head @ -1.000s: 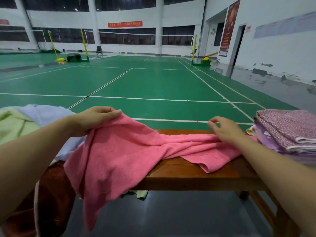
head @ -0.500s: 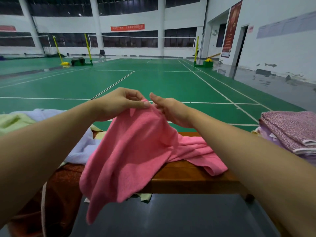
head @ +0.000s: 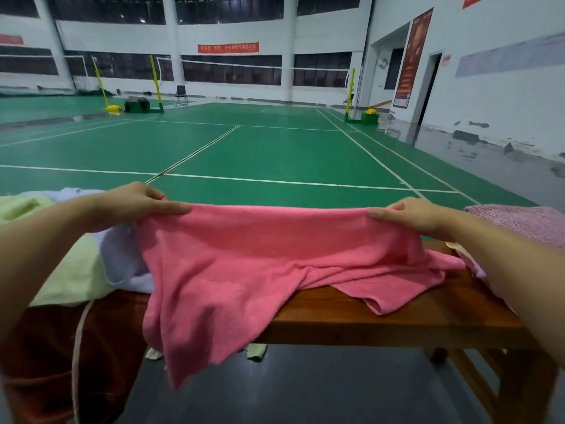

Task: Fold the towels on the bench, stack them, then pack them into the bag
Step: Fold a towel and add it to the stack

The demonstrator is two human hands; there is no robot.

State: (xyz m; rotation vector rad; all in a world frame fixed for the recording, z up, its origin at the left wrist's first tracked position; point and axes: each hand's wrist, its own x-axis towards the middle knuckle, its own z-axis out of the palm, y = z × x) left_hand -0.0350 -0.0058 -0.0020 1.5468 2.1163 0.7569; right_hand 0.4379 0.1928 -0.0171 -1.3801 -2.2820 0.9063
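Note:
A pink towel (head: 244, 270) hangs stretched between my two hands above the wooden bench (head: 397, 319). My left hand (head: 137, 200) grips its upper left edge and my right hand (head: 409, 215) grips its upper right edge. The towel's lower part drapes over the bench's front edge and trails across the seat to the right. A stack of folded pinkish towels (head: 526, 221) lies at the bench's right end. Unfolded light green (head: 70, 270) and pale lavender (head: 122, 255) towels are piled at the left.
A dark red-brown cloth or bag (head: 61, 362) with a pale cord hangs at the lower left, in front of the bench. Small pale cloth corners (head: 256, 351) peek out under the bench. Beyond it lies a green badminton court (head: 275, 148), with grey floor below.
My hands met at the towel's top edge half a second ago; now they have drawn apart sideways, pulling the upper edge taut. The towel has lifted off much of the bench.

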